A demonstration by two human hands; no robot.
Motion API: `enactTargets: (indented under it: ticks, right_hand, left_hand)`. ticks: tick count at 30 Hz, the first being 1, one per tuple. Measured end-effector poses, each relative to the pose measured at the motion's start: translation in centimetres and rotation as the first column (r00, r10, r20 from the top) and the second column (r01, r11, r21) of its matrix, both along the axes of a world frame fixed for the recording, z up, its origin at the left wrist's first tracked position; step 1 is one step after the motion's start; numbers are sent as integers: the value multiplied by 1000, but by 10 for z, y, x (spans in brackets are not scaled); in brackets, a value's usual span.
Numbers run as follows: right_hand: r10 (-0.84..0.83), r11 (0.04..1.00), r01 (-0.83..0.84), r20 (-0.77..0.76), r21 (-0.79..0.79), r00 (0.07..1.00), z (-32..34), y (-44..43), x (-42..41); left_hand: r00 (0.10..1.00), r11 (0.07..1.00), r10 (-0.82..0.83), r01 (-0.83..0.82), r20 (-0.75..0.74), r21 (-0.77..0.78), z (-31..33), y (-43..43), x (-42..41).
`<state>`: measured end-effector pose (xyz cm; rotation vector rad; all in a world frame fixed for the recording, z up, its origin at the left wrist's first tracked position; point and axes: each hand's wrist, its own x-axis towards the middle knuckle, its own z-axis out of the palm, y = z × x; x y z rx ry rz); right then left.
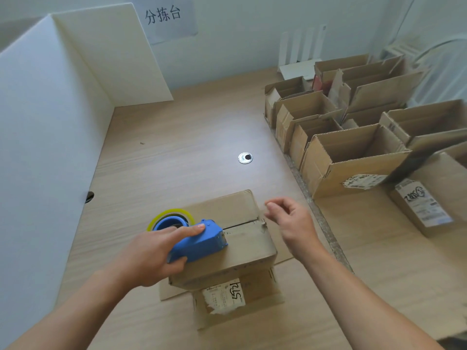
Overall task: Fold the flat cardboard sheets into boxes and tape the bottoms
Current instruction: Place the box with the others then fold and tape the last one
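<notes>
Two hands are at the cardboard box (242, 251), and that box is your reference for everything else. It sits on the wooden table (177, 152) with its closed flaps facing up and a seam (242, 224) running across the top. Its other flaps splay flat on the table beneath it, and a torn shipping label (225, 295) shows on the flap nearest you.

Your left hand (151, 253) grips the blue tape dispenser (199, 242) on top of the box, toward its left end. Your fingers are curled round the body, your thumb is against its near side, and your index finger is stretched along the upper side. The dispenser's front edge rests on the seam, and its yellowish tape roll (169, 215) overhangs the box's left side.

Your right hand (293, 221) hovers just beside the box's right end, close to the end of the seam. Its fingers are loosely curled, with only a narrow gap between thumb and forefinger, and they hold nothing. You cannot tell whether it touches the cardboard.

To the right of the box and farther from you, several open-topped boxes (353, 157) stand packed side by side. Beyond the box a round metal grommet (245, 157) is set in the table. To its left rises a white partition (50, 109), and far beyond it a paper sign (164, 16) hangs on the wall.
</notes>
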<state>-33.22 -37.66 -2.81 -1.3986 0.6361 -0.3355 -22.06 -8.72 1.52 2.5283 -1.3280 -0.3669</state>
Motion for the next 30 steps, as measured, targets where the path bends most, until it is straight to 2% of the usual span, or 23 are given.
enactTargets:
  ticks: [3,6,8,22,30]
  right_hand:
    - [-77,978,94,-98,188,992,-3,-25,-1]
    - [30,988,8,-243,156,970,-8,-37,1]
    - [62,991,-25,-286,131,956,-7,-38,4]
    - [68,997,-53,-379,51,923,-34,-31,12]
    - [129,987,-79,-388,143,913,-51,-1,9]
  left_hand:
    - [1000,1000,4,-4,-4,1,0,-2,-1]
    - [1000,1000,-1,1,14,-10,-1,0,-1]
    - [1000,1000,-4,4,15,-8,-1,1,-1]
    - [1000,999,9,-10,28,32,1,-1,-3]
    - [999,1000,4,-5,37,21,2,-3,-4]
